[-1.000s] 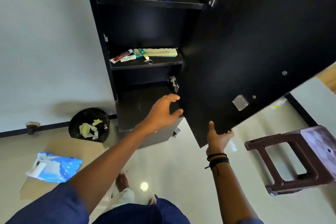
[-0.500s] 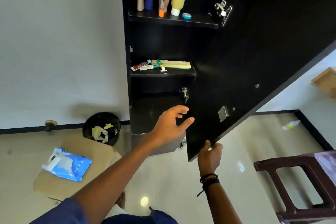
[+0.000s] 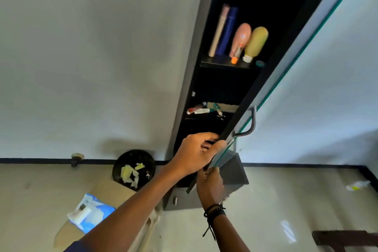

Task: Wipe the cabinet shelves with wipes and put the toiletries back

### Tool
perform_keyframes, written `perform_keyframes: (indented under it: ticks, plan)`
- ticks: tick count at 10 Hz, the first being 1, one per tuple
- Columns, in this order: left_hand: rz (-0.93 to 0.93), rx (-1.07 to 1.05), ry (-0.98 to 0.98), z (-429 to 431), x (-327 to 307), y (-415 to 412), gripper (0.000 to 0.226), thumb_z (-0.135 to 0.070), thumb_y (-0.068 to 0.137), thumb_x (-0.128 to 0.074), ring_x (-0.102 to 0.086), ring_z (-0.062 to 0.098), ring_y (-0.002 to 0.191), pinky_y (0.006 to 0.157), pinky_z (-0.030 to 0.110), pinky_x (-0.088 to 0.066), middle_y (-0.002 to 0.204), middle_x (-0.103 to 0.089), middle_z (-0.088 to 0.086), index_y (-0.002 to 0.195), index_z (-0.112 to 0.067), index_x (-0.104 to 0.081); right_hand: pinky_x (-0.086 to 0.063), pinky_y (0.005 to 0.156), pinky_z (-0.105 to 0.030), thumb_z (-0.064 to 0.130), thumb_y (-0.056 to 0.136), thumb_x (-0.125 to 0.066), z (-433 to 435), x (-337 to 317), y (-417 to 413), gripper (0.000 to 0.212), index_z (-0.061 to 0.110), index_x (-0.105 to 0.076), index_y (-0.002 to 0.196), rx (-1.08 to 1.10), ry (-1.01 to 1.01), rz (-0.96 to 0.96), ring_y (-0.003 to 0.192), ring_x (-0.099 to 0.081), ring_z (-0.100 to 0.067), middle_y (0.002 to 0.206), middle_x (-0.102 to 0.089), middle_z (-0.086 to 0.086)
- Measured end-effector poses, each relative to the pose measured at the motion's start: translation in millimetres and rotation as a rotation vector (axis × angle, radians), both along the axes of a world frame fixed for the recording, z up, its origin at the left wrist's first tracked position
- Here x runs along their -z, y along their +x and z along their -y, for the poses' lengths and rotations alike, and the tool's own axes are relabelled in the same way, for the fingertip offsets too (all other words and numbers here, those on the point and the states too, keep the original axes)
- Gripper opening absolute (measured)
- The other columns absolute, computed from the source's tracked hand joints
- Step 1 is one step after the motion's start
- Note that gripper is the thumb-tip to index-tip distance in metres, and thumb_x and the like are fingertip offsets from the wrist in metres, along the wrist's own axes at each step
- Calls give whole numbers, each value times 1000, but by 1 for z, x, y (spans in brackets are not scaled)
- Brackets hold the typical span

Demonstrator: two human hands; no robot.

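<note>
Now, my left hand (image 3: 194,152) curls over the lower edge of the door (image 3: 294,47), and my right hand (image 3: 210,187), just below it, grips the bottom corner. Above the grip, toiletries (image 3: 239,39) stand on the upper shelf (image 3: 223,64) and tubes (image 3: 201,109) lie on the middle one. Risk: swinging the door shut could pinch my left hand against the frame (image 3: 192,67). My hands hide the lowest shelf, and the labels are blurred.

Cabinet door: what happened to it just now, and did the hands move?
The cabinet door swung toward shut, nearly edge-on now with its handle showing. The left hand reached over and took hold of the door's edge; the right hand kept gripping its lower edge. The bottles, bin and wipes pack stayed put.
</note>
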State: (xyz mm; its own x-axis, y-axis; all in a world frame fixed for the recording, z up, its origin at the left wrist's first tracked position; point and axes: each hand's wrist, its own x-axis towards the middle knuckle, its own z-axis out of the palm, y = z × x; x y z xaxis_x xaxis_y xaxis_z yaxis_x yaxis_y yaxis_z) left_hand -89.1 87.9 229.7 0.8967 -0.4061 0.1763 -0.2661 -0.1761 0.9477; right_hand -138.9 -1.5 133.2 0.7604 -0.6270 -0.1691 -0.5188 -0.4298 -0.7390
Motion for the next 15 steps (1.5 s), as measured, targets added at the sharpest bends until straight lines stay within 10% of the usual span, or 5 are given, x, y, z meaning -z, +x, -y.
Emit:
perform_keyframes:
  ticks: [3,11,14,15]
  plan:
    - [120,-134,30,-36,10,66,40,-42,84,-67,-69,7,93,81,27,-58,109,-72,-3,116,-17,-67,-45,72,-33,39,94,-49,-36,3,78,31,13,-58,108,-44,-12,-87,96,-63,-34,105,-68,-11]
    - [331,-551,439,-40,2,129,51,-62,89,-47,-50,11,49,48,26,-45,54,-52,-7,63,-18,-55,-54,88,-45,46,90,-44,-34,1,182,42,7,-56,98,-428,35,-328,99,-65,-35,106,-69,-17]
    - [399,-627,411,-68,-13,143,36,-53,94,-47,-61,7,77,69,32,-54,85,-66,-8,90,-22,-66,-50,82,-36,44,90,-49,-45,-45,190,27,17,-52,84,-873,-40,-262,89,-60,-24,103,-67,-7]
    - [489,-747,394,-86,-27,149,34,-48,94,-49,-61,12,99,83,35,-53,106,-67,-5,109,-21,-64,-45,93,-33,36,97,-45,-54,-69,192,26,18,-54,113,-926,-72,-46,109,-56,-21,123,-58,-7]
